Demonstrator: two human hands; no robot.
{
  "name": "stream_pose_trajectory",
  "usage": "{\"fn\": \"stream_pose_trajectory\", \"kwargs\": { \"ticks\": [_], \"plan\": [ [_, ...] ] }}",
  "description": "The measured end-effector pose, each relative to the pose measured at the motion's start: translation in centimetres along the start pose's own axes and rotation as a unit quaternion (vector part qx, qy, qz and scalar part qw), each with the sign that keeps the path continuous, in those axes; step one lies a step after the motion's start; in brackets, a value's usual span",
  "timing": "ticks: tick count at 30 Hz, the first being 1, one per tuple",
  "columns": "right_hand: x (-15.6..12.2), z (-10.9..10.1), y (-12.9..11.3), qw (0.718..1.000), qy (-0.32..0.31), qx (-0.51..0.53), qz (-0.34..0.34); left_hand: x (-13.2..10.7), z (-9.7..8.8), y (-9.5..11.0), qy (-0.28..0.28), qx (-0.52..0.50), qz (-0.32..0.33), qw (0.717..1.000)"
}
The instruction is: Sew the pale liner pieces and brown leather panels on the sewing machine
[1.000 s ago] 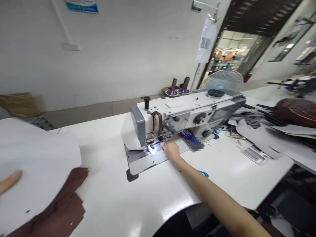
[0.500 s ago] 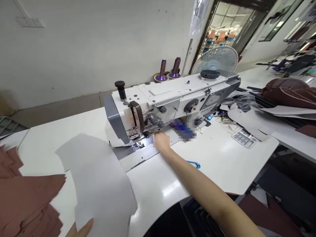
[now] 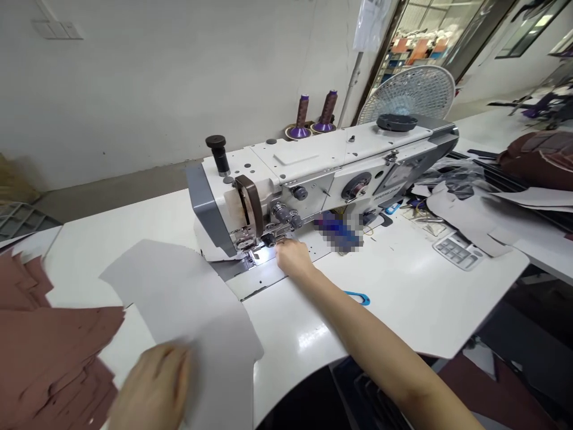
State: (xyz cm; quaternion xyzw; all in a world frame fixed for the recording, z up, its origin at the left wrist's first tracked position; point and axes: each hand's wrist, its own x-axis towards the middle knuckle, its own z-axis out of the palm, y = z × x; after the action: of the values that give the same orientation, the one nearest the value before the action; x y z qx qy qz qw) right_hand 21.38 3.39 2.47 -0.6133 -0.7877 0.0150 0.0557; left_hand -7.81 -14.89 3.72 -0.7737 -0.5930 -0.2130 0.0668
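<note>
At the far left, a grey plastic crate (image 3: 22, 221) sits on the floor beyond the tabletop (image 3: 403, 316). Nearer me on the left of the tabletop lies a stack of reddish-brown cut pieces (image 3: 45, 352), their edges stepped. Just right of them, my left grip (image 3: 152, 388) is blurred against the near edge of a pale grey sheet (image 3: 179, 298). It touches the sheet, but I cannot tell how far my fingers are closed or whether they have hold of it. The sheet lies flat, its far edge reaching the bed of the sewing machine (image 3: 313, 173) just left of the lit presser foot (image 3: 246, 240).

My right grip (image 3: 293, 260) is right of that foot, close under the machine's head, with my fingers bent towards the needle area. I cannot tell whether it holds anything. Two purple-based thread cones (image 3: 316, 110) stand behind the machine, with a fan (image 3: 405, 95) to their right. Nearer on the tabletop, right of my right arm, lie a blue plastic loop (image 3: 358, 298) and a grey keypad (image 3: 459, 251). Further right are loose grey pieces (image 3: 461, 215) and a brown padded heap (image 3: 537, 161).
</note>
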Motion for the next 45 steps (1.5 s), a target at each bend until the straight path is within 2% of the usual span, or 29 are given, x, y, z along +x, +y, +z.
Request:
{"fn": "stream_pose_trajectory", "kwargs": {
  "ticks": [3,5,7,9,12,15,19,22,26,28,31,33,37,40,45],
  "plan": [
    [-0.7,-0.4,-0.1,0.991,0.132,-0.004,0.009,3.0,3.0,1.6,-0.064,0.036,0.141,0.987],
    [-0.8,-0.5,0.1,0.973,0.228,-0.01,0.024,4.4,5.0,2.2,-0.079,0.05,0.176,0.98],
    [-0.5,-0.3,0.4,0.963,0.268,-0.015,0.022,5.0,6.6,2.6,-0.078,0.057,0.173,0.98],
    [-0.2,0.0,0.6,0.969,0.245,-0.019,0.015,5.3,7.7,3.1,-0.071,0.063,0.152,0.984],
    [0.3,-0.2,0.5,0.991,0.132,-0.03,0.015,5.4,8.4,4.1,-0.07,0.083,0.104,0.989],
    [0.2,-1.5,-0.4,0.998,0.033,-0.034,0.041,5.9,8.3,5.3,-0.089,0.104,0.058,0.989],
    [-0.8,-3.8,-1.8,0.998,-0.033,-0.018,0.055,7.2,7.7,6.8,-0.12,0.121,0.022,0.985],
    [-1.2,-4.1,-2.2,0.999,-0.031,-0.033,0.025,8.0,7.4,7.5,-0.135,0.106,0.018,0.985],
    [-0.8,-2.5,-1.9,0.998,0.013,-0.061,-0.032,8.6,7.3,7.5,-0.114,0.103,0.024,0.988],
    [-0.5,-1.6,-1.7,0.997,0.016,-0.068,-0.031,9.6,7.2,6.6,-0.093,0.092,0.017,0.991],
    [-0.2,-0.9,-1.6,0.998,0.002,-0.063,-0.011,12.7,7.3,4.2,-0.068,0.083,-0.008,0.994],
    [-0.2,-0.7,-1.6,0.998,0.001,-0.059,-0.009,15.3,7.6,2.4,-0.089,0.092,0.02,0.992],
    [0.1,-0.6,-1.5,0.998,0.026,-0.058,-0.024,19.1,8.6,0.2,-0.181,0.095,0.111,0.972],
    [0.5,-0.6,-1.5,0.998,0.01,-0.061,-0.022,19.7,9.1,0.0,-0.2,0.101,0.125,0.966],
    [1.0,-0.5,-1.1,0.997,-0.021,-0.063,-0.023,18.6,8.7,0.2,-0.214,0.123,0.122,0.961]
  ]
}}
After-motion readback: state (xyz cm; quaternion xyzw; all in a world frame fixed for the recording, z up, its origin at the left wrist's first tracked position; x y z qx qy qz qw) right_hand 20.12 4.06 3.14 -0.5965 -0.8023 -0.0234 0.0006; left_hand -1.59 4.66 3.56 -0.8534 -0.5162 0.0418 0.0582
